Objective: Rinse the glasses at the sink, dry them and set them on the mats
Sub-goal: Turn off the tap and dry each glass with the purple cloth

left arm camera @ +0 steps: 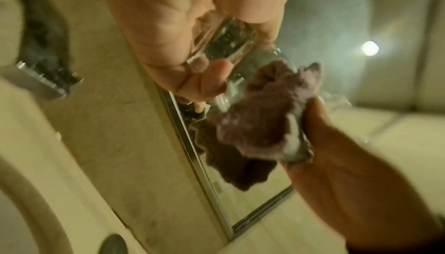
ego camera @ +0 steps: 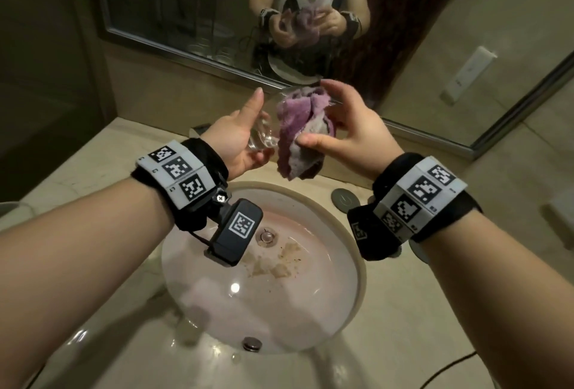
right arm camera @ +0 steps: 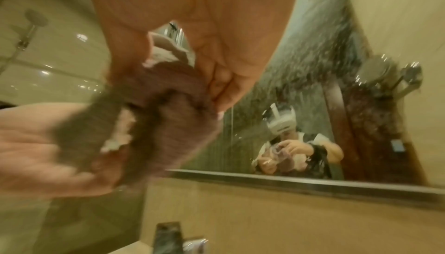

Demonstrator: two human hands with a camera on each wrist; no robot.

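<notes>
Above the sink, my left hand (ego camera: 240, 137) grips the base of a clear glass (ego camera: 264, 137), which lies tilted with its mouth toward the right. A purple and grey cloth (ego camera: 299, 134) is stuffed into and over the glass's mouth, and my right hand (ego camera: 344, 130) holds it, thumb below and fingers wrapped over the top. In the left wrist view the glass (left arm camera: 224, 48) sits in my curled left fingers (left arm camera: 211, 79) with the cloth (left arm camera: 262, 117) bunched at its rim. The right wrist view shows the cloth (right arm camera: 154, 125) blurred under my right fingers (right arm camera: 221, 79).
A round white sink (ego camera: 264, 289) with brown stains near the drain (ego camera: 266, 237) lies below my hands, set in a beige stone counter (ego camera: 413, 326). A wall mirror (ego camera: 217, 15) stands behind, and a round grey disc (ego camera: 344, 199) lies at the sink's right rim.
</notes>
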